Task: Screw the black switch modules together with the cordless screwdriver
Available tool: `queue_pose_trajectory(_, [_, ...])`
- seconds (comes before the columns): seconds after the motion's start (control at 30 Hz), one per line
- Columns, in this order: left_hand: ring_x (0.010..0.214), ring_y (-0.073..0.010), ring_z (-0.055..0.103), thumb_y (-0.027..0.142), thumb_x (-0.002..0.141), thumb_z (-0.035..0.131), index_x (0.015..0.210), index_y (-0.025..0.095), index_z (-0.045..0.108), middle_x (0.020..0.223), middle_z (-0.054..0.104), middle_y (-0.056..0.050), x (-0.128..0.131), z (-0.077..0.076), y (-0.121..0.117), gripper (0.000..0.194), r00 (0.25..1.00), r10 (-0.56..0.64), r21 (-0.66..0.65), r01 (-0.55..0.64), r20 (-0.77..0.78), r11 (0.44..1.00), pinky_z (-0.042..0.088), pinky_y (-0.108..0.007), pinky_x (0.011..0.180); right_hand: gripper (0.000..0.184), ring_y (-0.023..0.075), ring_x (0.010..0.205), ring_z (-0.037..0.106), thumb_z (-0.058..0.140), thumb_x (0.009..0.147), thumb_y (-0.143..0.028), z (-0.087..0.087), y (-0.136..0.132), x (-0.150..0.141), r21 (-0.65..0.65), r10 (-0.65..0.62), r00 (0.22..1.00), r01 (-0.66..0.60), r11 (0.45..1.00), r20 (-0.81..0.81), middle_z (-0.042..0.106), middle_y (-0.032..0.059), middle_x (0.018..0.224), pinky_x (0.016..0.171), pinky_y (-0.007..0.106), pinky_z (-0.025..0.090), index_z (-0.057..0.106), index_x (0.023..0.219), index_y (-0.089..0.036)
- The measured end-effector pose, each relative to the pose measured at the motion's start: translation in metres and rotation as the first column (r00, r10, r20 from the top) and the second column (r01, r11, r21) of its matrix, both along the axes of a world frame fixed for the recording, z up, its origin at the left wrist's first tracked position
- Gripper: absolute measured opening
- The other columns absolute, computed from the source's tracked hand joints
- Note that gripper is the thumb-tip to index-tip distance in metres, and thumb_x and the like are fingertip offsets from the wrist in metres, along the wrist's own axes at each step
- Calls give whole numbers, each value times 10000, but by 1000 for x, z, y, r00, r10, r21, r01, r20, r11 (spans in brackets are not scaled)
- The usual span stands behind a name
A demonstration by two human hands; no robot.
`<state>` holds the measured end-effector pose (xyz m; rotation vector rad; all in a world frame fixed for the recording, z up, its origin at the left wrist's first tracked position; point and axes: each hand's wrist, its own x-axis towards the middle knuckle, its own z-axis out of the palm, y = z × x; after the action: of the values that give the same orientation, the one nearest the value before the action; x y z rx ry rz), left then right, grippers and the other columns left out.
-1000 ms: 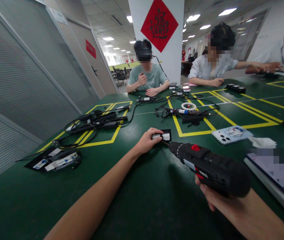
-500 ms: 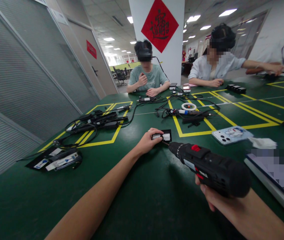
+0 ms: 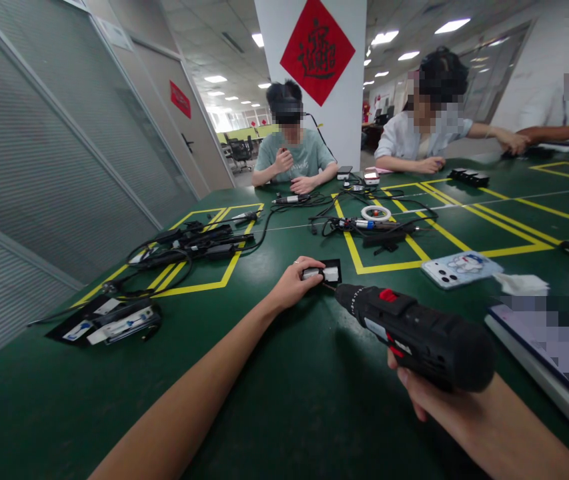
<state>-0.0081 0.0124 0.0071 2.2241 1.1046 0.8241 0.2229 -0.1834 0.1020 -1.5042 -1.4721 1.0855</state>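
A black cordless drill (image 3: pixel 414 333) is in my right hand (image 3: pixel 444 393), its fingers wrapped round the grip below the motor housing. The chuck points away and left, and its thin bit reaches the near edge of a small black box-like part (image 3: pixel 333 265) with white pieces on it. Whether the bit touches a screw there is too small to tell. My left hand (image 3: pixel 294 283) grips that part from the left, fingers over the top and thumb along the near side, and holds it on the green table (image 3: pixel 274 400). The fingers hide part of it.
Black cabled tools (image 3: pixel 199 243) lie in a yellow-taped area at left, near a black case (image 3: pixel 124 320). A soldering iron (image 3: pixel 374 225) and white tape roll (image 3: pixel 375 213) lie beyond. At right are a phone (image 3: pixel 459 268), tissue (image 3: pixel 524 285) and laptop-like slab (image 3: pixel 539 347). Several people sit opposite.
My view has shifted slightly to the right. The drill and both hands keep their places against the small black part. At far right, a co-worker's outstretched hand has moved a little left.
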Motion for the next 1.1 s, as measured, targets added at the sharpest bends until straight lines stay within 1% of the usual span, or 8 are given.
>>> queue_pose_trajectory(0.1, [1037, -236, 545, 318, 862, 542, 1104, 159, 564, 1175, 552, -92, 0, 0, 0, 290, 1000, -1, 1, 1, 0, 1000, 466, -457, 873, 107, 202, 640, 670, 615, 708, -258, 2, 0, 0, -37, -18, 999, 16, 999, -34, 700, -1, 760, 485, 255, 536, 674, 798, -258])
queue_pose_trajectory(0.2, [1034, -235, 547, 318, 862, 544, 1103, 158, 564, 1172, 554, -92, 0, 0, 0, 291, 1000, 0, 5, 0, -2, 1000, 467, -457, 872, 110, 199, 647, 669, 604, 719, -267, 3, 0, 0, -65, -17, 998, 14, 998, -52, 699, 4, 773, 493, 252, 533, 674, 801, -249])
queue_pose_trajectory(0.4, [1043, -238, 545, 313, 859, 548, 1099, 156, 566, 1170, 556, -92, 0, -2, 3, 288, 1000, -2, 15, 2, 1, 1000, 468, -458, 873, 174, 197, 647, 661, 602, 718, -258, -1, 0, 1, -109, -32, 998, 26, 994, -50, 699, 3, 800, 525, 264, 530, 678, 874, -255])
queue_pose_trajectory(0.53, [1044, -237, 545, 312, 860, 548, 1098, 156, 568, 1168, 559, -91, -1, -3, 2, 285, 1000, -8, 28, 8, 4, 1000, 463, -463, 881, 189, 199, 657, 659, 609, 711, -255, -2, 0, 2, -113, -37, 998, 31, 993, -46, 695, -1, 795, 553, 275, 530, 682, 884, -272])
queue_pose_trajectory(0.67, [1049, -237, 544, 313, 860, 548, 1093, 156, 572, 1162, 564, -90, -1, -2, 2, 282, 1000, -14, 39, 14, 7, 999, 452, -471, 897, 155, 197, 652, 657, 601, 725, -276, -2, -1, 1, -104, -42, 998, 38, 994, -41, 695, 8, 811, 546, 274, 523, 685, 855, -266])
queue_pose_trajectory(0.9, [1040, -237, 547, 313, 860, 548, 1096, 156, 569, 1166, 559, -91, -1, -3, 2, 285, 1000, -12, 33, 11, 10, 999, 470, -458, 872, 130, 202, 680, 663, 587, 734, -285, -1, -1, -1, -81, -19, 1000, 21, 997, 21, 695, 7, 768, 548, 258, 525, 683, 819, -265])
queue_pose_trajectory(1.1, [1031, -234, 551, 312, 861, 546, 1098, 155, 567, 1162, 559, -91, -1, -3, 2, 285, 1000, -10, 29, 9, 12, 1000, 474, -454, 865, 140, 191, 643, 662, 596, 729, -277, 0, -1, -1, -93, -30, 1000, 29, 995, -8, 699, 11, 793, 523, 251, 520, 682, 837, -255])
